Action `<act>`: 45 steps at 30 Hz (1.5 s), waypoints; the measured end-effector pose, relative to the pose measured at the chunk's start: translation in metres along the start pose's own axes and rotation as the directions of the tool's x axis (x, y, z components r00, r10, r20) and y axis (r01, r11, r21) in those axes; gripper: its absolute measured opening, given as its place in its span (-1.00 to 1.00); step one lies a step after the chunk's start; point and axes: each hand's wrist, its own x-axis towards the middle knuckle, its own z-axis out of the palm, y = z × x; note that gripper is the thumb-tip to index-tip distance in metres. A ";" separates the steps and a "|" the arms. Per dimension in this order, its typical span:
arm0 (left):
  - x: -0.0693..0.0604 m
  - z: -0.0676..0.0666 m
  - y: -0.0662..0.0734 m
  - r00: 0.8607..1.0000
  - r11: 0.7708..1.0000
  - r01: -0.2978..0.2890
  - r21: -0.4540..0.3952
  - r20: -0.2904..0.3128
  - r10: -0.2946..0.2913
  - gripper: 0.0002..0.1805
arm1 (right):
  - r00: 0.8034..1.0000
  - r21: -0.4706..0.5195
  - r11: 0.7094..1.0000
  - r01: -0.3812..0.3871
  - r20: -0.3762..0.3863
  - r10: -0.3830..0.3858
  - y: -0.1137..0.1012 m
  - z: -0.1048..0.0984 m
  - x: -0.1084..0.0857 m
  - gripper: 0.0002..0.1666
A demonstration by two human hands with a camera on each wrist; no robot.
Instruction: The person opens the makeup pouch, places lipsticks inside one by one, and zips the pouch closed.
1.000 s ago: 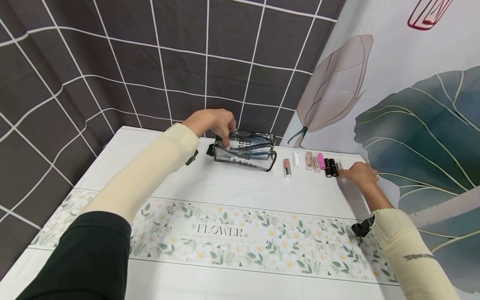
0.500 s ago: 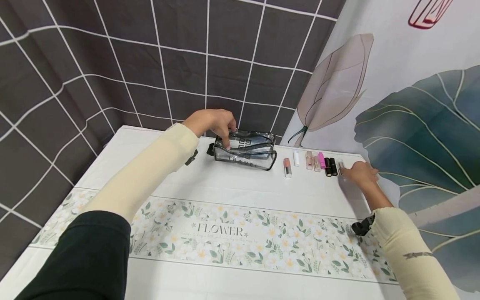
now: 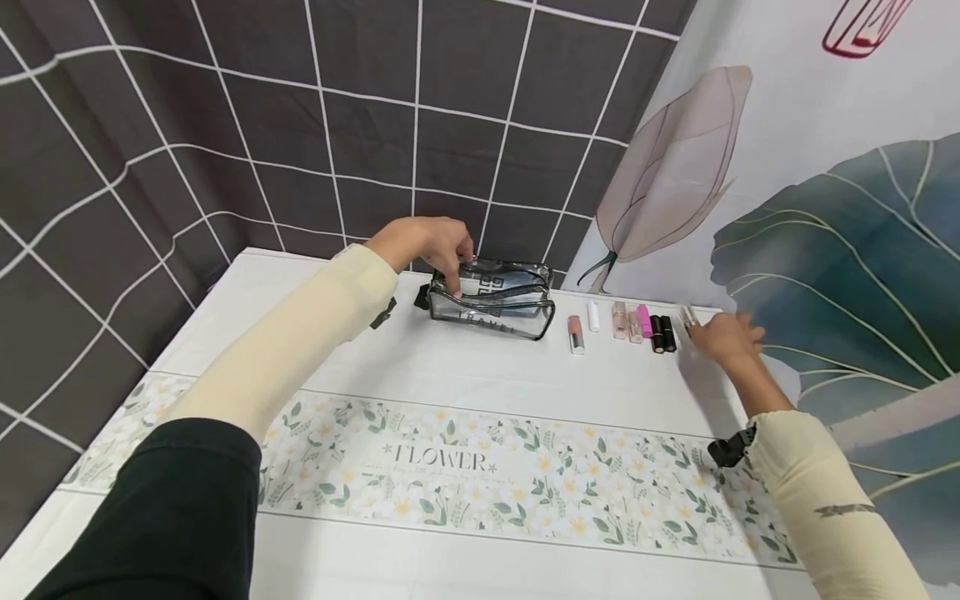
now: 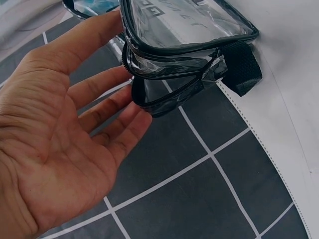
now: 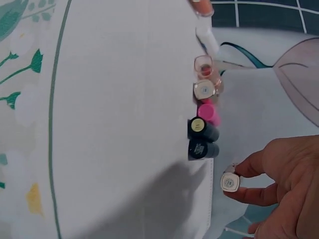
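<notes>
Along the far edge of the desk (image 3: 375,367): one clear bag (image 3: 486,319), black trim, "TRAVEL" on its near side. To its right, laid out left to right: one peach-and-silver tube (image 3: 576,336), one white tube (image 3: 593,317), two pale pink tubes (image 3: 619,322), one magenta tube (image 3: 644,321), two black tubes (image 3: 657,334). Seven on the desk. Last five bunched close, black pair side by side. Eighth is one clear tube (image 5: 230,182), held just right of the black pair.

Both hands busy. Left hand (image 3: 435,243) pinching the bag wall at its left part: thumb at the top opening, fingers on the far side. Right hand (image 3: 726,335) pinching the clear tube between thumb and forefinger; can't tell if the tube touches the desk.

Hard to see: left fingers mostly hidden in the head view. Bag runs off the top of the left wrist view, peach one off the top of the right wrist view. Held tube's end label too small to read. Bag contents unclear through plastic glare.
</notes>
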 end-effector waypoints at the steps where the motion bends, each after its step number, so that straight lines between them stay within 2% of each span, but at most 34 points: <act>1: 0.000 0.000 0.001 1.000 1.000 -0.003 0.001 0.002 0.002 -0.08 | 1.000 0.006 1.000 0.004 0.001 -0.004 0.000 -0.001 0.000 -0.21; 7: 0.002 -0.001 0.003 1.000 1.000 -0.011 0.017 0.000 0.011 -0.07 | 0.994 0.055 0.994 0.092 -0.061 -0.089 -0.007 -0.005 -0.004 -0.28; 12: 0.001 -0.002 0.002 1.000 1.000 -0.009 0.026 -0.004 0.009 -0.09 | 0.978 0.073 0.981 0.180 -0.117 -0.170 -0.023 -0.008 -0.009 -0.39; 19: 0.004 0.000 0.000 1.000 1.000 -0.010 0.024 -0.006 0.010 -0.07 | 0.949 0.055 0.956 0.289 -0.146 -0.279 -0.052 -0.018 -0.022 -0.46; 29: 0.006 0.001 -0.001 1.000 1.000 -0.005 0.012 -0.004 0.005 -0.07 | 0.919 0.027 0.929 0.370 -0.160 -0.361 -0.085 -0.025 -0.032 -0.50; 40: 0.004 0.001 -0.001 1.000 0.999 -0.021 0.026 -0.004 0.021 -0.07 | 0.865 0.016 0.880 0.474 -0.196 -0.462 -0.114 -0.029 -0.043 -0.55; 45: 0.004 0.002 -0.001 1.000 0.999 -0.023 0.032 -0.009 0.023 -0.06 | 0.850 0.003 0.866 0.500 -0.195 -0.489 -0.131 -0.032 -0.047 -0.55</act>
